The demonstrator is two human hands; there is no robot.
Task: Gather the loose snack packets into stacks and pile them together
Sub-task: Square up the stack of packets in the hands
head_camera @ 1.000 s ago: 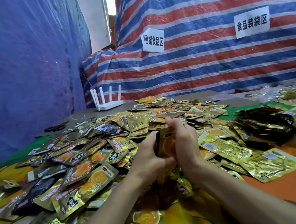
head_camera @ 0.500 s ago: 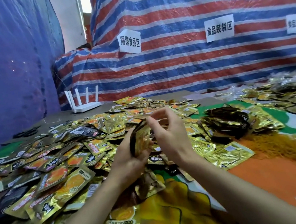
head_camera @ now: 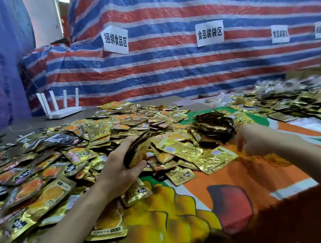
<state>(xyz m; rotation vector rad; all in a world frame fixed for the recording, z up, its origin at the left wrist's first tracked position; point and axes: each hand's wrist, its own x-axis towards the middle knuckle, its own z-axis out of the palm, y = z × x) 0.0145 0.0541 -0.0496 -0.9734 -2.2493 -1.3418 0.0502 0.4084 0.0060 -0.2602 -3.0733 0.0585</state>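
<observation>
Stack [head_camera: 138, 151] of gold snack packets sits in the left hand [head_camera: 119, 172], fingers and thumb curled round its lower end, its long axis tilted up and away to the right. That axis points roughly toward the dark pile [head_camera: 212, 123] of what look like gathered packets, which lies further right and a little beyond, on the printed cloth [head_camera: 170, 214]. From my station I judge the right hand [head_camera: 251, 142] the nearer of the two to that pile: it hangs just beside its near edge, over a patch of orange strands [head_camera: 267, 161]. It is blurred, and I cannot tell whether its fingers are curled on anything or free. The loose packets [head_camera: 87, 141] spread in a broad heap to the left of and beyond the left hand, with a few gold packets [head_camera: 191, 152] lying flat between the two hands, close to the stack. My guess is that the stack goes rightward across those to join the pile, or takes more first.
</observation>
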